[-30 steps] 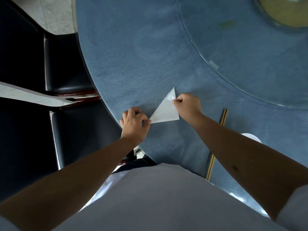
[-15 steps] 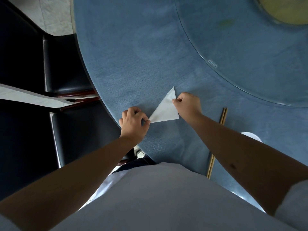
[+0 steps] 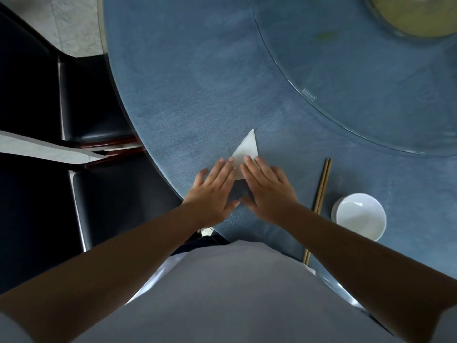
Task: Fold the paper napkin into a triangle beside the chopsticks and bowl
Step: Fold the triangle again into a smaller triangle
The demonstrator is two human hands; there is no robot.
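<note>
A white paper napkin (image 3: pixel 246 149), folded into a triangle, lies flat on the blue tablecloth (image 3: pixel 188 90). My left hand (image 3: pixel 215 191) and my right hand (image 3: pixel 268 191) rest side by side, palms down, fingers spread. Their fingertips cover the napkin's near part; only its far tip shows. A pair of wooden chopsticks (image 3: pixel 321 189) lies to the right of my right hand. A white bowl (image 3: pixel 359 215) stands just right of the chopsticks.
A round glass turntable (image 3: pixel 346 82) covers the table's far right, with a yellowish dish (image 3: pixel 418 18) on it. Two dark chairs (image 3: pixel 99 194) stand at the table's left edge. The curved table edge runs just left of my left hand.
Both hands have opened from pinching the napkin's corners and now lie flat on its near part. The view has shifted, so the whole bowl shows.
</note>
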